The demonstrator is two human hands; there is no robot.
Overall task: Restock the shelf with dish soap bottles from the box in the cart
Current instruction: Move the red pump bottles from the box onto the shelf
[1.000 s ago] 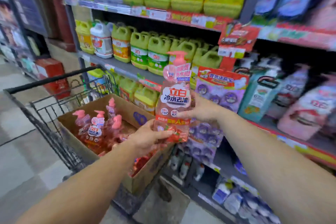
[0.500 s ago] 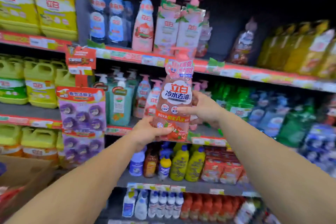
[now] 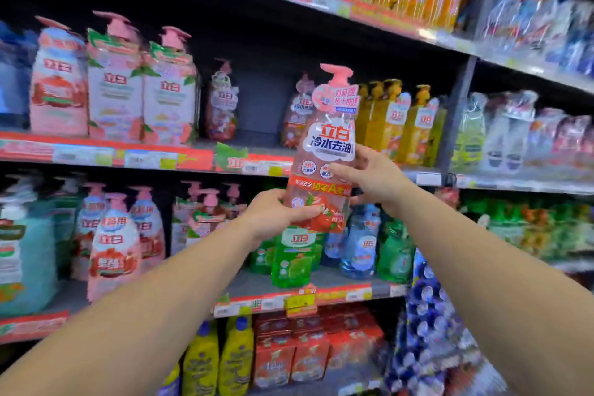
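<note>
Holding the bottle [image 3: 324, 151] upright before the shelf [image 3: 244, 151], left hand [image 3: 273, 219] grips its base, right hand [image 3: 373, 177] its side — slide it into the gap between pink bottles, label outward, base flat.

Right hand [image 3: 374, 177] fingers behind bottle [image 3: 324, 151]; far-right shelf goods [image 3: 530, 135] blurred.

Pink pump-top dish soap bottle [image 3: 324, 151], upright, red-and-white label, raised before the shelf [image 3: 250, 151] gap

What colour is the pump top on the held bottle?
Pink, on the held bottle; the pump top is clearest in the head view.
</note>
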